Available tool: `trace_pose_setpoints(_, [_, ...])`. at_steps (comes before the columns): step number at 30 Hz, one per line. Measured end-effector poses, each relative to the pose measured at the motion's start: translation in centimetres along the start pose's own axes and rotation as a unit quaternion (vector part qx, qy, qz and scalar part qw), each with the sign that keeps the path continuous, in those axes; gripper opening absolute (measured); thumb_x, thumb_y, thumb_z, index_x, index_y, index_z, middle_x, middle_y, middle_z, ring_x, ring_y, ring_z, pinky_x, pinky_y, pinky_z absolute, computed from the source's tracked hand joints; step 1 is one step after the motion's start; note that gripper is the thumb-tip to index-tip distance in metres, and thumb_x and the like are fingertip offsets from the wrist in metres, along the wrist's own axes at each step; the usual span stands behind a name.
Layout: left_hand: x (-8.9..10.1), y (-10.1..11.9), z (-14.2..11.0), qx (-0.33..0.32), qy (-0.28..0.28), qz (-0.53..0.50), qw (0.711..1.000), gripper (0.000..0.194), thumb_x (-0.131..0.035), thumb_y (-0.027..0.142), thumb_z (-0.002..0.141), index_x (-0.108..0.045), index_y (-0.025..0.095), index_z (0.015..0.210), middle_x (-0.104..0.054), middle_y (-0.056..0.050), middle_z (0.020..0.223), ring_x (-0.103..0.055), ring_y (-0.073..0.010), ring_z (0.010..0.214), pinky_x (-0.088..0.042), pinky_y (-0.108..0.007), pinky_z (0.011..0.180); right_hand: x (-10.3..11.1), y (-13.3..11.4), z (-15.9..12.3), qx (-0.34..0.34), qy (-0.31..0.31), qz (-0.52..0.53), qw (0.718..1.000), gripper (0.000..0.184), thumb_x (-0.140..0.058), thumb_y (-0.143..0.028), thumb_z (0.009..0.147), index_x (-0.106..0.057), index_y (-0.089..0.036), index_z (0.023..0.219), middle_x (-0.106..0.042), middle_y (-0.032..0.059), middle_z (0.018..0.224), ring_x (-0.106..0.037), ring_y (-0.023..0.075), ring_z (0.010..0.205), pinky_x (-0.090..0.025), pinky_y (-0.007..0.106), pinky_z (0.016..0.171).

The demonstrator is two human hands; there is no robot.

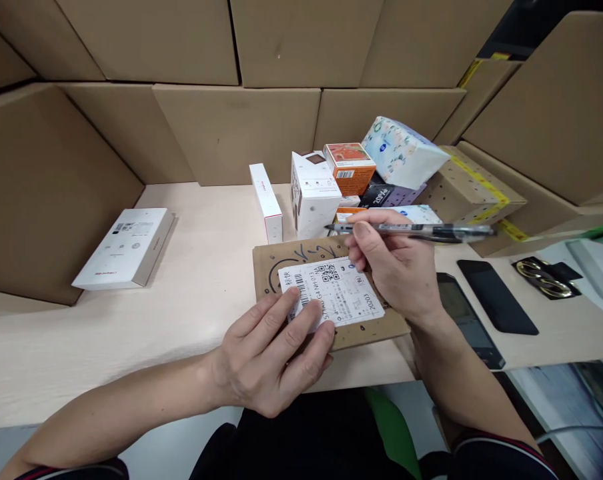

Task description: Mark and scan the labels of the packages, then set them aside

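A flat brown cardboard piece [269,257] lies tilted before me, with blue-black ink strokes, a few dark spots and a white printed label [349,300] bearing a QR code and barcodes. Across the label's left part spread the fingers of my left hand [276,350]; its thumb is low at the near edge, mostly hidden, and the hand holds the cardboard there. My right hand [394,267] pinches a ballpoint pen [431,231] nearly level, its tip pointing left above the cardboard's far edge. The fingers below that pen rest by the label's upper right corner.
Behind stand a white box [315,197], a narrow white box [267,203], an orange box [351,170] and a floral tissue pack [404,153]. Another white box [124,248] lies left. Two dark phone-like devices [496,297] and scissors [544,277] lie right. Cardboard walls [236,133] enclose the table.
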State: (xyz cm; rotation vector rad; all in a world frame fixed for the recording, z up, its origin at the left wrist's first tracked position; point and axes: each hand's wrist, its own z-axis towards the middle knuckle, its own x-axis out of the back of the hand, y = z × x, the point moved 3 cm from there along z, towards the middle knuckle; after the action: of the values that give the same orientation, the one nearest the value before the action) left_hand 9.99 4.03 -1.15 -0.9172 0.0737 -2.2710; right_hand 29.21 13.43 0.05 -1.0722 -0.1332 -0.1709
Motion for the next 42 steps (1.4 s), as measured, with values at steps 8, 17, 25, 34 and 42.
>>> trace_pose_setpoints(8, [0.7,-0.3,0.5,0.012,-0.025,-0.015,1.0,0.029,-0.079,0.031,0.079,-0.074,0.012,0.101,-0.081,-0.012,0.101,-0.077,-0.0356,0.094,-0.064,-0.041,0.071,4.5,1.4,-2.1,0.06,0.043,-0.164,0.984,0.022,-0.059,-0.032,0.1,-0.068,-0.028,0.119,-0.073,0.0029,0.104,-0.069,0.0161,0.08,-0.059,0.034,0.076])
trace_pose_setpoints(17, [1.5,-0.6,0.8,0.036,-0.067,-0.007,0.997,0.028,-0.078,0.028,0.078,-0.073,0.013,0.1,-0.08,-0.013,0.103,-0.076,-0.0379,0.092,-0.062,-0.044,0.068,4.2,5.7,-7.6,0.044,-0.286,-0.45,0.845,0.038,-0.042,-0.008,0.094,-0.07,-0.02,0.118,-0.069,0.0136,0.119,-0.063,0.0267,0.097,-0.058,0.042,0.082])
trace_pose_setpoints(25, [1.3,-0.8,1.0,0.028,-0.067,0.008,0.997,0.027,-0.078,0.031,0.081,-0.068,0.015,0.1,-0.079,-0.012,0.099,-0.075,-0.0358,0.087,-0.057,-0.043,0.067,3.8,6.2,-8.6,0.035,-0.293,-0.495,0.817,0.04,-0.042,-0.009,0.095,-0.066,-0.022,0.125,-0.068,0.0128,0.118,-0.058,0.0268,0.094,-0.056,0.04,0.082])
trace_pose_setpoints(34, [1.1,-0.7,1.0,0.023,-0.062,0.02,0.998,0.027,-0.08,0.031,0.081,-0.067,0.017,0.099,-0.079,-0.011,0.097,-0.075,-0.0344,0.088,-0.057,-0.042,0.067,15.8,6.7,-14.3,-0.164,-0.015,-0.671,0.722,0.096,-0.04,-0.076,0.091,-0.042,0.004,0.144,-0.063,0.0366,0.117,-0.061,0.0543,0.11,-0.048,0.069,0.089])
trace_pose_setpoints(42, [1.0,-0.8,0.9,0.014,-0.055,0.021,0.998,0.031,-0.083,0.03,0.078,-0.067,0.016,0.1,-0.079,-0.012,0.097,-0.075,-0.0355,0.087,-0.055,-0.041,0.064,15.0,7.5,-12.9,-0.316,-0.071,-0.594,0.737,0.1,-0.038,-0.08,0.089,-0.037,0.001,0.148,-0.061,0.0382,0.121,-0.059,0.0562,0.114,-0.048,0.07,0.09])
